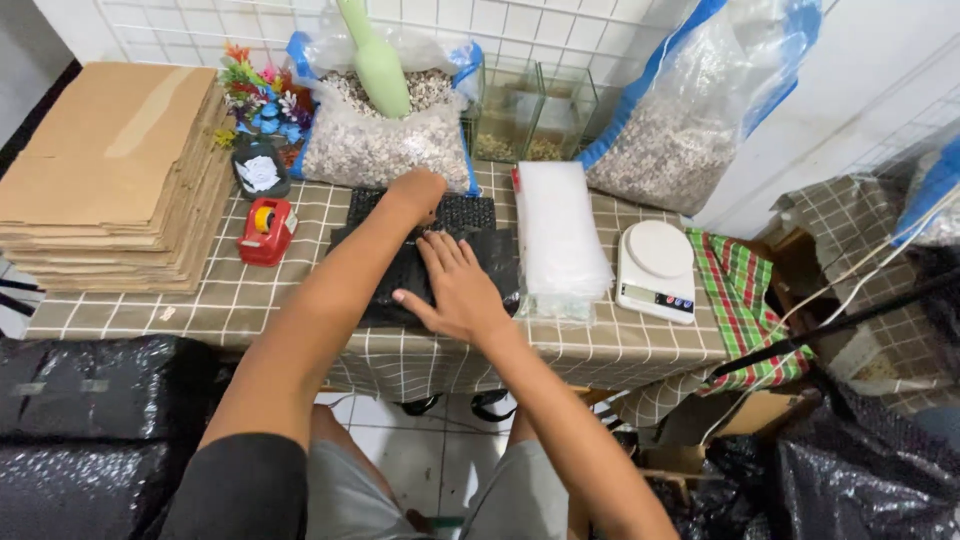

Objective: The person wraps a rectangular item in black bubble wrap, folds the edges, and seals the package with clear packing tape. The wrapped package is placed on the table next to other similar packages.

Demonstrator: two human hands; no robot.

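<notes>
Pressing flat, the right hand (455,290) lies palm down with fingers spread on a black bubble-wrap bundle (400,285) at the middle of the checked tablecloth (300,300), holding nothing in a grip. Left hand (418,190) sits curled at the bundle's far edge, knuckles toward the camera; looks closed over the wrap's edge, but whether it truly pinches it cannot be told.

Landmark = the bundle. Behind it: open bag of pale gravel (385,140) with a green scoop (375,55) stuck in. Left of it: red tape dispenser (265,230), past that a tall stack of flat cardboard (115,175). Behind the dispenser: small black pouch with a white label (260,170) and plastic aquarium plants (255,95). Right of the bundle, touching or nearly so: stack of clear plastic bags (558,240); further right a white kitchen scale (655,270) and a red-green plaid cloth (745,290). Second gravel bag (690,110) leans on the wall behind the scale; small glass tanks (530,115) between the two gravel bags.

Progress, as a judgement: wrap looks folded and being flattened, roughly mid-way; no tape on it visible, dispenser untouched, cardboard unfolded. What is inside the wrap is hidden.
</notes>
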